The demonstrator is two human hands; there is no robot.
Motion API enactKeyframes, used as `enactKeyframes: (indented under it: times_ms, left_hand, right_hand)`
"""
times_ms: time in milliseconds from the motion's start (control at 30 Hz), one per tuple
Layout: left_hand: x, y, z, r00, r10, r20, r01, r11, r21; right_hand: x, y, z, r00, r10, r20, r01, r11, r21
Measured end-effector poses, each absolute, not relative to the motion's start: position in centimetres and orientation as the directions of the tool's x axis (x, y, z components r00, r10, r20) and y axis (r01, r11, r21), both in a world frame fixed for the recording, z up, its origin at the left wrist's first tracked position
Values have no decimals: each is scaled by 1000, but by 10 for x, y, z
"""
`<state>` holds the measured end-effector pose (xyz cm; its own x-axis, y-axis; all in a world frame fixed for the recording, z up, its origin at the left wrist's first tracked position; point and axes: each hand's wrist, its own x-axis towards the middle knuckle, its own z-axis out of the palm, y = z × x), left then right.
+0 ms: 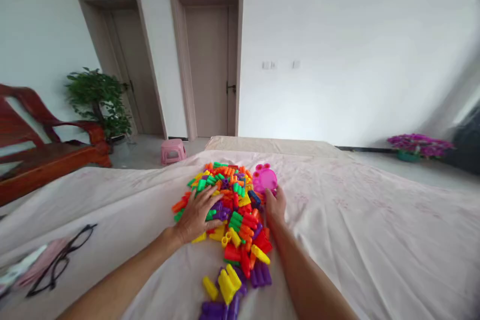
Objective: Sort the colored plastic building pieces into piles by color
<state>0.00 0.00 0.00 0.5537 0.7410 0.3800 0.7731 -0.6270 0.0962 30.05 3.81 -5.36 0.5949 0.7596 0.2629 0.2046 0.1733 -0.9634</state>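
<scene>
Pink toy (267, 180) sits at 1 o'clock of the block pile (245, 230), on the sheet (337, 210). Looks like thin moulded plastic: probably light, fairly stiff, a bit slick. Unlikely to shatter, but I'd guess the small round lobes at its 12 are the weak spot. Best hold: rim at 5 o'clock, thumb on top, fingers under.

Right hand (276, 203), 3 o'clock side of pile, is about there: nearly closed, seems to pinch the near rim. Fingers under it hidden, can't tell how firm.

Left hand (200, 210), 9 o'clock side: fingers spread, palm down over the blocks, touching them, no clear pinch. Blocks look light, rigid, smooth; tubes should suit a side pinch.
</scene>
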Motion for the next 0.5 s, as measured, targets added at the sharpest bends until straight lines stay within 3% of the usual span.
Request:
enactKeyframes:
  times_ms: [133, 267, 333, 400, 500]
  left_hand:
    - [-10, -51, 11, 638, 602, 481, 673, -739, 32]
    - [-24, -120, 11, 850, 366, 379, 425, -901, -84]
    - [-24, -146, 0, 898, 265, 351, 337, -927, -163]
    - [-16, -159, -13, 900, 141, 412, 276, -917, -289]
    - [7, -158, -20, 906, 162, 390, 297, -901, -316]
  right_hand:
    - [316, 37, -45, 663, 707, 248, 202, 150, -968]
    - [318, 35, -41, 670, 697, 253, 234, 125, -964]
    - [316, 34, -40, 654, 710, 261, 251, 122, -960]
    - [315, 34, -40, 646, 718, 259, 254, 118, -960]
    - [313, 32, -41, 646, 723, 245, 249, 105, -963]
